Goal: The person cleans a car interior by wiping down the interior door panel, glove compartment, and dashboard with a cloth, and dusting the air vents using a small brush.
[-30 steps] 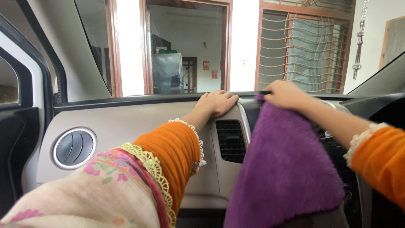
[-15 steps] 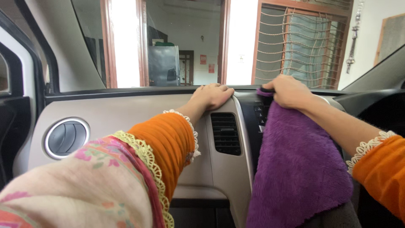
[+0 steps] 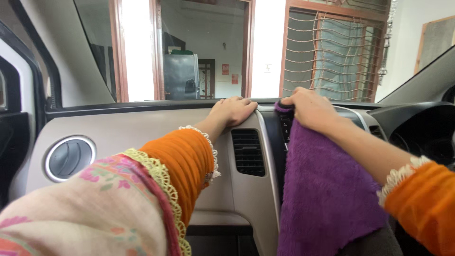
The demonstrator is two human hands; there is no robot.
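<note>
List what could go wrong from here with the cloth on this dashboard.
1. The fuzzy purple cloth hangs over the dark centre console; the right hand may press hidden buttons through it.
2. The left hand lies flat on the smooth beige dashboard top and might slip or leave smudges.
</note>
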